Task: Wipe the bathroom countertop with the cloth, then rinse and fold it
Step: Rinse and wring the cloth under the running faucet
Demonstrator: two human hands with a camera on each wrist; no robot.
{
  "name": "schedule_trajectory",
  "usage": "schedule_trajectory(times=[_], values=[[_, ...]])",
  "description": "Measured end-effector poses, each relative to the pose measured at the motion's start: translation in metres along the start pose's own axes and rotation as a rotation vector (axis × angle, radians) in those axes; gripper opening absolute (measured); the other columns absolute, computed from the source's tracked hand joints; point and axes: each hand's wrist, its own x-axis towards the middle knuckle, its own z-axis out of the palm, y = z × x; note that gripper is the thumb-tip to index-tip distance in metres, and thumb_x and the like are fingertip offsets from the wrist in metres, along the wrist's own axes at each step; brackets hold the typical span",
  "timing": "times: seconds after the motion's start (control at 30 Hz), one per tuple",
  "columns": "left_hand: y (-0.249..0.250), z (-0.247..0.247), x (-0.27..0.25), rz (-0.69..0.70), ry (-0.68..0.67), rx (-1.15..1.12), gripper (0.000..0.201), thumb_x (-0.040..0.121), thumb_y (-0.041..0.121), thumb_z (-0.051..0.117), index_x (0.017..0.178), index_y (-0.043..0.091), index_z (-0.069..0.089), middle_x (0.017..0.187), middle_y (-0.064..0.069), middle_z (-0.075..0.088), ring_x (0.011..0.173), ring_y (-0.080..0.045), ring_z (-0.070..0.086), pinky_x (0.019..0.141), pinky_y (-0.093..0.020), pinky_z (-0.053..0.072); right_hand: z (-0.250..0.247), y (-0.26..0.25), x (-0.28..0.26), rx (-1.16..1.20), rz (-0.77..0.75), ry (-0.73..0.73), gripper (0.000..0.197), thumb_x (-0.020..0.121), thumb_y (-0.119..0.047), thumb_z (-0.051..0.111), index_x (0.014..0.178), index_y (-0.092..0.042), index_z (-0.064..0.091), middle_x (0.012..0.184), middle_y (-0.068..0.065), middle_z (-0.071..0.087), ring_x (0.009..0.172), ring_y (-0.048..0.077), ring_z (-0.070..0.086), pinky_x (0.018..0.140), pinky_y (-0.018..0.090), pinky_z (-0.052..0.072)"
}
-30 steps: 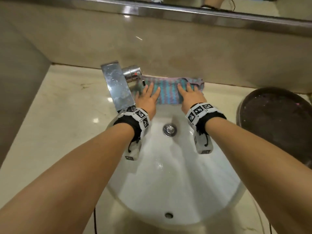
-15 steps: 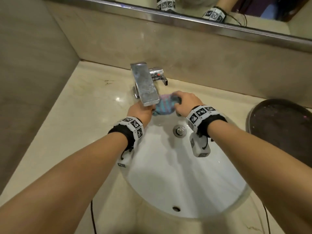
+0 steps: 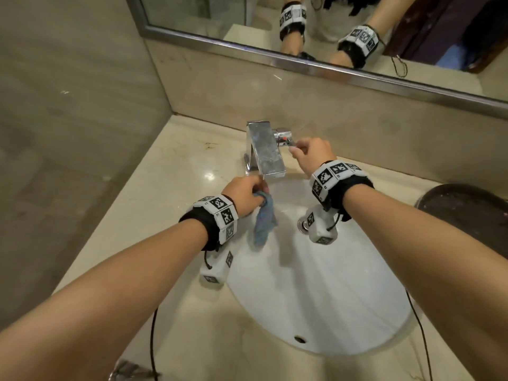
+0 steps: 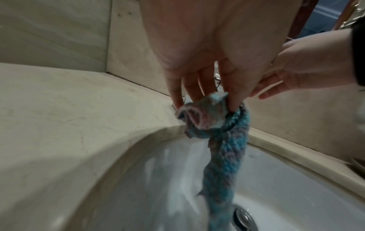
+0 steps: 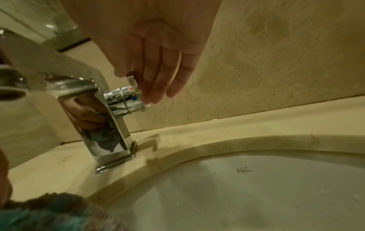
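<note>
The blue-and-purple striped cloth (image 3: 264, 220) hangs bunched from my left hand (image 3: 257, 192) over the white sink basin (image 3: 330, 298), just below the chrome tap spout (image 3: 265, 151). In the left wrist view my fingertips (image 4: 234, 103) pinch the cloth's (image 4: 223, 156) crumpled top end, and its tail dangles toward the drain (image 4: 244, 218). My right hand (image 3: 295, 148) is up at the tap's side lever (image 3: 286, 140). In the right wrist view the thumb and fingers (image 5: 152, 92) close on the small lever (image 5: 131, 81) above its red and blue marks.
The beige marble countertop (image 3: 170, 188) wraps around the sink and meets a side wall on the left. A dark round tray (image 3: 467, 215) sits on the counter at the right. A mirror (image 3: 343, 28) runs along the backsplash. A cord (image 3: 152, 347) hangs at the front edge.
A second ago both hands pressed flat on the cloth spread behind the sink. They bunched it under the spout. Now the left hand holds it alone and the right hand has gone to the lever.
</note>
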Motion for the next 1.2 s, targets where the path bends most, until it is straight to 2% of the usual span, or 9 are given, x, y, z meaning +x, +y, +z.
schedule_trajectory(times=[0.17, 0.3, 0.5, 0.67, 0.8, 0.93, 1.03, 1.13, 1.2], values=[[0.000, 0.002, 0.000, -0.004, 0.012, -0.027, 0.022, 0.085, 0.006, 0.056, 0.105, 0.009, 0.065, 0.092, -0.009, 0.066, 0.055, -0.017, 0.058, 0.043, -0.016, 0.047, 0.001, 0.002, 0.008, -0.062, 0.015, 0.003, 0.029, 0.096, -0.021, 0.045, 0.108, -0.010, 0.069, 0.103, 0.017, 0.070, 0.084, 0.027, 0.060, 0.073, 0.028, 0.045], [0.002, 0.005, 0.001, 0.022, -0.004, 0.006, 0.023, 0.085, 0.006, 0.059, 0.105, 0.011, 0.068, 0.108, -0.010, 0.069, 0.096, -0.025, 0.066, 0.087, -0.031, 0.054, -0.001, 0.002, 0.009, -0.046, 0.032, 0.000, 0.029, 0.096, -0.021, 0.045, 0.106, -0.009, 0.069, 0.103, 0.019, 0.070, 0.092, 0.033, 0.063, 0.081, 0.034, 0.050], [-0.001, 0.012, 0.006, -0.006, 0.014, 0.030, 0.023, 0.087, 0.006, 0.057, 0.107, 0.010, 0.068, 0.113, -0.010, 0.067, 0.105, -0.025, 0.062, 0.090, -0.032, 0.051, 0.001, 0.013, -0.006, -0.043, 0.050, -0.009, 0.038, 0.094, -0.033, 0.048, 0.124, -0.012, 0.058, 0.112, 0.013, 0.068, 0.108, 0.032, 0.060, 0.087, 0.033, 0.046], [-0.002, 0.014, 0.014, -0.067, 0.018, 0.056, 0.030, 0.089, 0.012, 0.058, 0.117, 0.003, 0.061, 0.119, -0.015, 0.064, 0.111, -0.030, 0.059, 0.092, -0.030, 0.046, 0.031, 0.037, -0.025, -0.050, 0.103, -0.380, 0.034, 0.088, -0.019, 0.061, 0.121, -0.011, 0.059, 0.119, 0.011, 0.065, 0.096, 0.022, 0.061, 0.089, 0.029, 0.047], [-0.004, 0.019, 0.021, -0.101, 0.030, -0.065, 0.028, 0.087, 0.013, 0.062, 0.113, 0.003, 0.062, 0.110, -0.013, 0.067, 0.101, -0.025, 0.064, 0.080, -0.026, 0.048, 0.054, 0.031, -0.043, 0.020, 0.064, -0.638, 0.058, 0.081, -0.021, 0.070, 0.134, -0.012, 0.047, 0.124, 0.007, 0.061, 0.115, 0.024, 0.058, 0.094, 0.026, 0.042], [-0.008, 0.020, 0.026, -0.146, 0.003, -0.269, 0.034, 0.083, 0.013, 0.067, 0.114, 0.003, 0.060, 0.112, -0.016, 0.066, 0.101, -0.028, 0.065, 0.085, -0.036, 0.055, 0.065, 0.028, -0.042, 0.119, 0.098, -0.499, 0.037, 0.083, -0.016, 0.068, 0.118, -0.008, 0.060, 0.107, 0.007, 0.067, 0.101, 0.023, 0.062, 0.081, 0.023, 0.044], [-0.010, 0.016, 0.027, -0.160, 0.003, -0.353, 0.043, 0.077, 0.010, 0.073, 0.116, 0.002, 0.056, 0.116, -0.014, 0.064, 0.102, -0.027, 0.063, 0.088, -0.037, 0.054, 0.066, 0.032, -0.038, 0.265, 0.186, -0.421, 0.004, 0.086, -0.017, 0.065, 0.088, -0.015, 0.062, 0.080, -0.003, 0.059, 0.078, 0.017, 0.055, 0.062, 0.020, 0.042], [-0.012, 0.012, 0.025, -0.135, -0.066, -0.358, 0.057, 0.072, 0.000, 0.074, 0.123, 0.003, 0.050, 0.120, -0.015, 0.061, 0.105, -0.026, 0.061, 0.088, -0.034, 0.052, 0.065, 0.035, -0.033, 0.304, 0.209, -0.420, 0.032, 0.087, -0.023, 0.062, 0.114, -0.007, 0.060, 0.103, 0.005, 0.062, 0.096, 0.018, 0.056, 0.076, 0.024, 0.039], [-0.015, 0.012, 0.024, -0.121, -0.067, -0.283, 0.062, 0.072, -0.005, 0.071, 0.128, 0.004, 0.045, 0.119, -0.015, 0.060, 0.101, -0.025, 0.059, 0.084, -0.029, 0.049, 0.066, 0.038, -0.030, 0.290, 0.185, -0.387, 0.031, 0.091, -0.024, 0.056, 0.116, -0.006, 0.057, 0.101, 0.008, 0.060, 0.091, 0.018, 0.053, 0.069, 0.024, 0.039]])
